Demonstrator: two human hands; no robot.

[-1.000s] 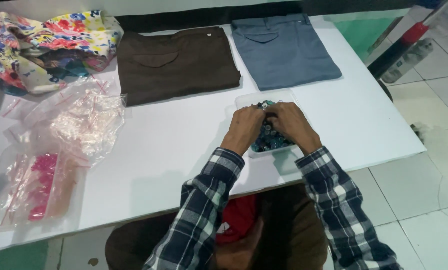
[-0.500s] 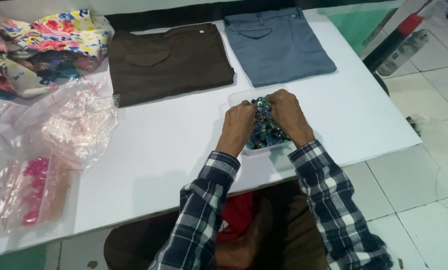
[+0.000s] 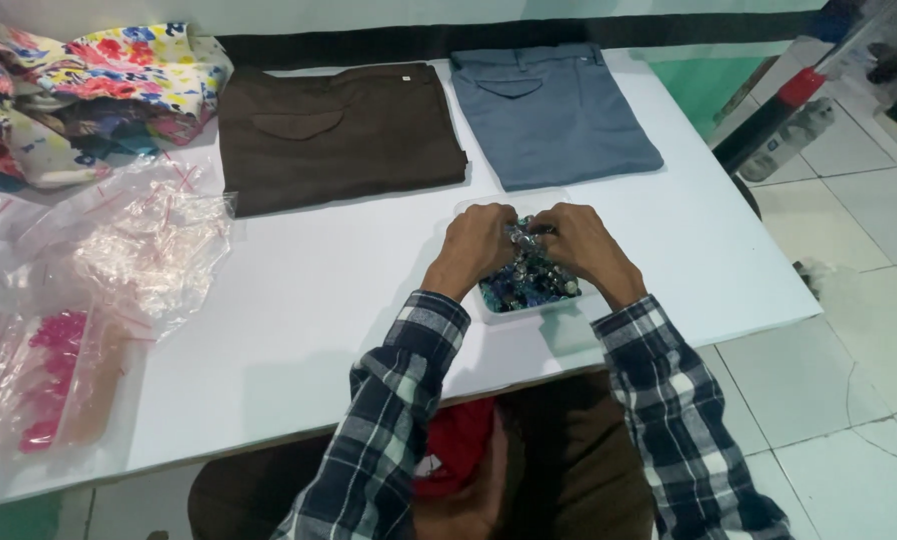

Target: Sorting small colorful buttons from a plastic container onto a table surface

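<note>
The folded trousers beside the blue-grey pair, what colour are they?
Dark brown. The folded trousers show plainly in the head view, left of the blue-grey pair.

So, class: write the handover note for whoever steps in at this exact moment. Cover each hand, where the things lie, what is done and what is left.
Left hand: in the clear tray, fingers curled among the small dark blue-green pieces; grip itself hidden.
Right hand: same tray, fingers meeting the left over the pieces; grip hidden too.
Things: tray at the table's near edge. Brown trousers and grey-blue trousers lie folded flat side by side behind it.
Done: both trousers folded.
Left: the pieces remain in the tray; none lies on either garment.
</note>
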